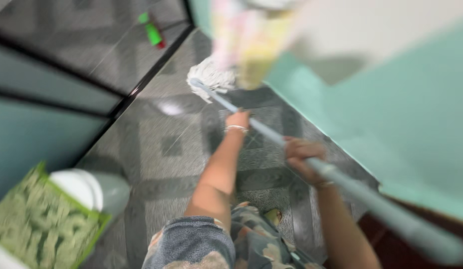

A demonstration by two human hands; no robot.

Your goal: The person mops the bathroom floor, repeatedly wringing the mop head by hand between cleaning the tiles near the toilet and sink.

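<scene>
Item: mop, long-handled. The grey mop handle (311, 162) runs on a diagonal from lower right, near the camera, up and left to the white string mop head (211, 77), which rests on the patterned grey floor (166, 149) close to the green wall (415, 124).

Grips: left hand (237, 119) closed around the handle farther down its length, nearer the mop head; a bangle shows at that wrist. Right hand (302, 155) wrapped around the handle higher up, nearer the body. Both hold the same shaft, well apart from each other.

Relation: mop head lies ahead and to the left of both grips, along the handle's long axis; left hand is the nearer one.

Nearby: a blurred pink-and-yellow cloth (251, 35) hangs just above the mop head; a white bucket (92, 192) stands at lower left.
</scene>
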